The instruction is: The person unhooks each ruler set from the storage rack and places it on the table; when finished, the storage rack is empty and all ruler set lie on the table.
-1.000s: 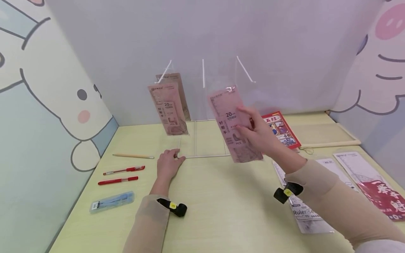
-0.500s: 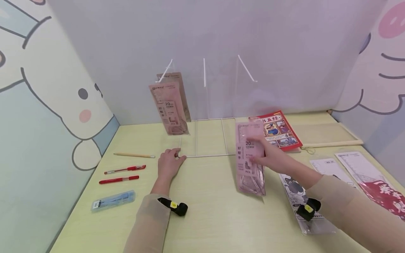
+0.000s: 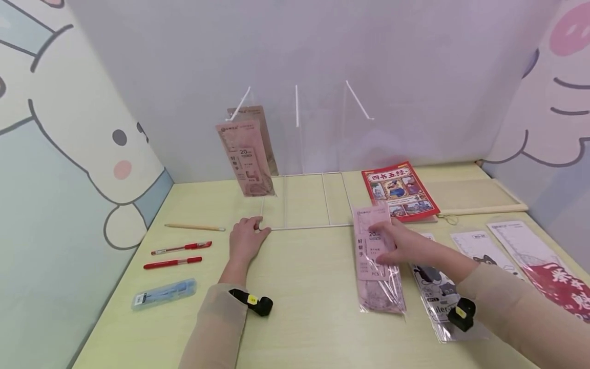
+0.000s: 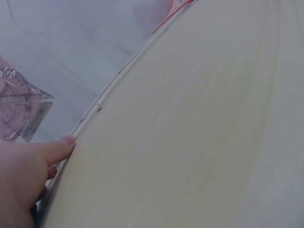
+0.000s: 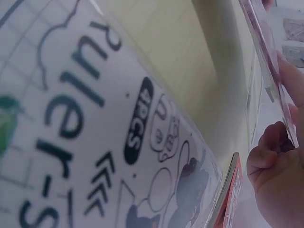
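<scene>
My right hand [image 3: 407, 248] pinches a pink packaged ruler set [image 3: 369, 264] by its right side, low over the table at centre right. In the right wrist view the same pack [image 5: 270, 52] appears edge-on between thumb and fingers. At the front left corner of a white wire display rack [image 3: 329, 205], my left hand [image 3: 246, 240] grips the frame. Its thumb lies on the front wire [image 4: 90, 116] in the left wrist view, with the other fingers curled beyond. Two more ruler packs hang from the rack's left hook, a pink one [image 3: 249, 161] in front of a brownish one [image 3: 267, 138].
Left on the table are a pencil [image 3: 194, 227], two red pens [image 3: 172, 262] and a blue case [image 3: 164, 293]. To the right lie a red book [image 3: 401, 189], a wooden-framed board [image 3: 470, 196], a white ruler pack [image 3: 442, 297] and a red-and-white pack [image 3: 548, 271].
The right hand has carried the pink ruler set from near the rack's right hook down, right and closer to me. The left hand has stayed on the rack's corner.
</scene>
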`<state>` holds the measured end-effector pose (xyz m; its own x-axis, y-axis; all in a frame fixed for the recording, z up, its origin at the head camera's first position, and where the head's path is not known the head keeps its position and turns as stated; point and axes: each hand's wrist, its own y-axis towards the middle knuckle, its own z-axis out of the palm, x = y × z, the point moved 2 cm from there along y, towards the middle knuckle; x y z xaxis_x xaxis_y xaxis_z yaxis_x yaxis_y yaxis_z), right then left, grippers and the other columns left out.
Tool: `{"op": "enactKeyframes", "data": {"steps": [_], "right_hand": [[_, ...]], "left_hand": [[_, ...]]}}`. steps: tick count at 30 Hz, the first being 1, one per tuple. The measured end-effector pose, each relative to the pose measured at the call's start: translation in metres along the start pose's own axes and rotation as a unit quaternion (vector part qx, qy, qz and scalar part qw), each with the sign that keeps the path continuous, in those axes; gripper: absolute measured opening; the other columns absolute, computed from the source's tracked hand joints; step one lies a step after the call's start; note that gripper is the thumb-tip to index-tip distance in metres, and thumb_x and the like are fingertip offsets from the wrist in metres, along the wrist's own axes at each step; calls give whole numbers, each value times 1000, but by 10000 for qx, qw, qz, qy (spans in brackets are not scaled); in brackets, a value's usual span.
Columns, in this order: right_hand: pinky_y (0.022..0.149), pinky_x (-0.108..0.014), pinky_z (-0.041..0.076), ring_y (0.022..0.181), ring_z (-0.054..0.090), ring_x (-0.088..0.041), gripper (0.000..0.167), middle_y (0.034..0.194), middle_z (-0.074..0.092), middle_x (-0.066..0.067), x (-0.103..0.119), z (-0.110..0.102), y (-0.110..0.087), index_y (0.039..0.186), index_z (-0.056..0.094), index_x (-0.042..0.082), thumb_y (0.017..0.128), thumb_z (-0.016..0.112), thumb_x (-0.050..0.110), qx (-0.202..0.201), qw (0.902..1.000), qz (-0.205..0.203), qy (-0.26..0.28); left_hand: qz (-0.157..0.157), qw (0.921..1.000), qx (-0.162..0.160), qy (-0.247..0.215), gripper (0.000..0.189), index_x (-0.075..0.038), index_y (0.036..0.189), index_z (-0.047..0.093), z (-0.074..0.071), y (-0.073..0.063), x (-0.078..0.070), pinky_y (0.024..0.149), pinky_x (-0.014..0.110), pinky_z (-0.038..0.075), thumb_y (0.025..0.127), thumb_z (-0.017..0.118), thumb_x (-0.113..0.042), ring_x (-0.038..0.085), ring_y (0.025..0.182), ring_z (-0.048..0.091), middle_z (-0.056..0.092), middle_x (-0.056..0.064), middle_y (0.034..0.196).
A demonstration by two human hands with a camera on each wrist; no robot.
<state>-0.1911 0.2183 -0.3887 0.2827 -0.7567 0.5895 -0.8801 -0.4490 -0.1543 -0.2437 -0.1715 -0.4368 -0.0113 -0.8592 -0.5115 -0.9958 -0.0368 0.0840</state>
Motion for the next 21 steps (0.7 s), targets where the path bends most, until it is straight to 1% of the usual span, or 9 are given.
{"op": "enactKeyframes", "data": {"steps": [2,5,11,14,21], "right_hand": [[80,-42,44,96,47,-25,79,118,41,-14,-2,2,-3,135,45,18,70,78,48,80,9997,87,-197],[73,-39,44,90,46,-25,77,114,40,-15,-5,4,-7,132,48,21,68,77,52,178,9988,138,-427],[63,-33,38,79,44,-21,73,101,39,-10,-9,10,-13,129,51,24,67,78,53,500,9972,265,-478],[60,-32,36,76,42,-19,72,96,40,-8,-9,12,-15,129,52,24,68,78,52,564,9967,191,-551],[59,-28,32,75,36,-17,73,86,39,-3,-9,11,-17,129,54,24,67,76,56,423,9940,-105,-1000]], "left_hand": [[-7,10000,18,0,49,-12,126,59,0,0,-1,86,46,35,88,61,-43,31,98,47,55,7,103],[-21,10000,34,-6,49,-12,127,58,0,0,-1,86,46,35,88,61,-43,31,98,47,55,7,103],[-66,10000,73,-17,50,-12,128,58,0,0,-1,86,46,35,89,61,-43,30,98,46,54,7,103],[-63,10000,72,-14,49,-12,128,58,0,0,-1,86,46,34,89,61,-43,30,98,46,54,7,103],[-69,9999,78,63,49,-12,128,57,0,1,-1,85,45,34,89,60,-43,30,98,45,54,7,103]]}}
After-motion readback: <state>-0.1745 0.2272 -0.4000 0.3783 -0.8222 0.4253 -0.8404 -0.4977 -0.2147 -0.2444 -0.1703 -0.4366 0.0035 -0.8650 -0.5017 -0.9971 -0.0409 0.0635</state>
